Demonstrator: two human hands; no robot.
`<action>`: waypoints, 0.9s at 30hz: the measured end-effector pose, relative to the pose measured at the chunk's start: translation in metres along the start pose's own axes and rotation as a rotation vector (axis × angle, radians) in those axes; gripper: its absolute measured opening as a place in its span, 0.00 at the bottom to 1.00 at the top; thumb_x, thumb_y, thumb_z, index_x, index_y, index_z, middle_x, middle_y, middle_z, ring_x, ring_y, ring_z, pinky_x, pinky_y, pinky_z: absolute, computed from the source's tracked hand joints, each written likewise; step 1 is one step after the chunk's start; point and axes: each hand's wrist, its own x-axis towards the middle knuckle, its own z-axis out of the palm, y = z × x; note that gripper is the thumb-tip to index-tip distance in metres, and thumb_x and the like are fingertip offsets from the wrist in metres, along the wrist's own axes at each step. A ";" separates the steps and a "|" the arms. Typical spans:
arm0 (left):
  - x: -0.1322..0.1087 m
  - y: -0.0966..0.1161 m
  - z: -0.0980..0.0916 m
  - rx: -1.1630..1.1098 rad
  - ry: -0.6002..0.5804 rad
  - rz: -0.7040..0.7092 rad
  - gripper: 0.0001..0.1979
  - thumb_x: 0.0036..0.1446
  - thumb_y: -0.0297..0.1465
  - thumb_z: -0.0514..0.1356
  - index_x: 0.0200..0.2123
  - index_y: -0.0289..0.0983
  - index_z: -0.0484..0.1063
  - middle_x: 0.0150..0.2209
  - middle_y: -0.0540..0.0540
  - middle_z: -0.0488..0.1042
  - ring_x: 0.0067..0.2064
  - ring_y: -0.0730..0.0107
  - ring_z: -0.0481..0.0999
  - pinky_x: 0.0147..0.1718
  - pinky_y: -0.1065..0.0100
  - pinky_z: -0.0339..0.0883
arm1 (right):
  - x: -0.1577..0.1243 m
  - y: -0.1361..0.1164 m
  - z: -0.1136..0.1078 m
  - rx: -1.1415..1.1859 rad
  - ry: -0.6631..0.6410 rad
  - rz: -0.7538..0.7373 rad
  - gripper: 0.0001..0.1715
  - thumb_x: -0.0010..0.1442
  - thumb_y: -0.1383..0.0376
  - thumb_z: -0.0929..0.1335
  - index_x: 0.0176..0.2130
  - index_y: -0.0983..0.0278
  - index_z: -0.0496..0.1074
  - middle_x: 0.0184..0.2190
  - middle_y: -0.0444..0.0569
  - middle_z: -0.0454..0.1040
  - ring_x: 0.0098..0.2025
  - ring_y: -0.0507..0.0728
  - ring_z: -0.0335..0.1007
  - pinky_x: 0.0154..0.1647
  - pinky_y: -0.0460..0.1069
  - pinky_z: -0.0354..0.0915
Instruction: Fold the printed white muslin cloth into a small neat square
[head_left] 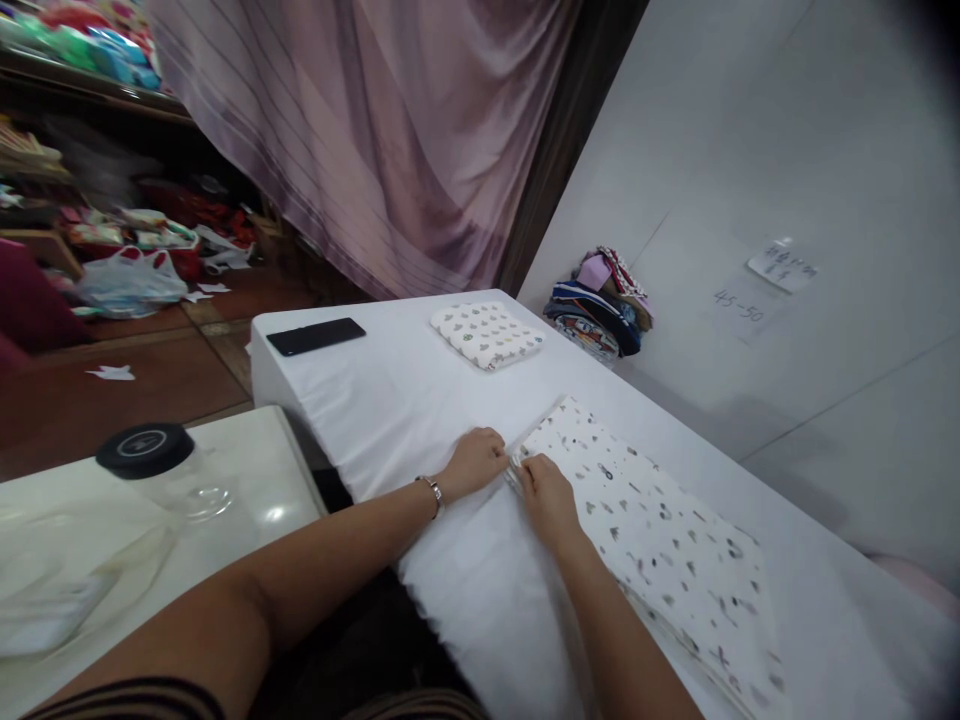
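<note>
A long folded white cloth with a small dark print lies on the white-covered table. My right hand has its fingers closed on the near left corner of this cloth. Just left of that corner is my left hand, its fingers curled together beside the cloth's edge; whether they pinch the fabric is hard to make out. Farther back on the table sits a smaller folded printed cloth, touched by neither hand.
A black phone lies at the table's far left. A clear jar with a black lid stands on a white surface at left. Folded clothes are piled by the wall, and a pink curtain hangs behind.
</note>
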 end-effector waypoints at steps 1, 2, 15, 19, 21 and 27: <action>0.000 0.000 0.000 -0.001 -0.001 -0.003 0.07 0.49 0.27 0.59 0.21 0.38 0.72 0.37 0.49 0.76 0.41 0.67 0.71 0.44 0.66 0.63 | 0.000 -0.002 0.000 -0.041 -0.021 -0.005 0.10 0.64 0.66 0.59 0.35 0.62 0.68 0.34 0.49 0.70 0.38 0.56 0.65 0.38 0.48 0.59; 0.001 0.000 0.001 -0.003 -0.003 -0.006 0.07 0.48 0.27 0.59 0.20 0.38 0.72 0.37 0.49 0.76 0.41 0.67 0.72 0.44 0.66 0.63 | 0.000 -0.003 0.001 -0.077 -0.035 -0.010 0.09 0.63 0.65 0.60 0.35 0.62 0.68 0.35 0.49 0.70 0.38 0.56 0.65 0.38 0.49 0.59; 0.003 -0.008 -0.010 -0.039 0.001 0.037 0.09 0.53 0.28 0.56 0.25 0.38 0.75 0.42 0.48 0.76 0.47 0.66 0.70 0.48 0.67 0.62 | 0.000 -0.003 0.006 0.042 0.018 0.104 0.09 0.62 0.64 0.61 0.32 0.62 0.67 0.32 0.47 0.70 0.35 0.55 0.65 0.34 0.48 0.58; -0.001 -0.005 -0.011 0.099 0.011 0.071 0.06 0.50 0.33 0.61 0.24 0.39 0.75 0.41 0.46 0.75 0.48 0.61 0.68 0.48 0.61 0.60 | -0.001 0.000 0.006 0.127 0.045 0.131 0.10 0.62 0.63 0.60 0.32 0.62 0.67 0.32 0.46 0.70 0.34 0.55 0.65 0.34 0.47 0.57; -0.003 -0.003 -0.007 0.157 -0.007 0.086 0.07 0.49 0.34 0.62 0.23 0.39 0.74 0.40 0.46 0.74 0.47 0.60 0.68 0.47 0.60 0.59 | -0.001 0.000 0.006 0.138 0.047 0.131 0.10 0.62 0.62 0.60 0.32 0.62 0.67 0.31 0.46 0.69 0.34 0.55 0.65 0.34 0.47 0.56; -0.002 0.003 -0.001 0.133 -0.023 0.061 0.02 0.46 0.28 0.60 0.23 0.38 0.69 0.36 0.48 0.74 0.44 0.63 0.69 0.46 0.62 0.58 | -0.003 -0.001 0.008 0.172 0.103 0.117 0.11 0.62 0.61 0.60 0.32 0.62 0.66 0.31 0.46 0.69 0.33 0.54 0.63 0.33 0.47 0.56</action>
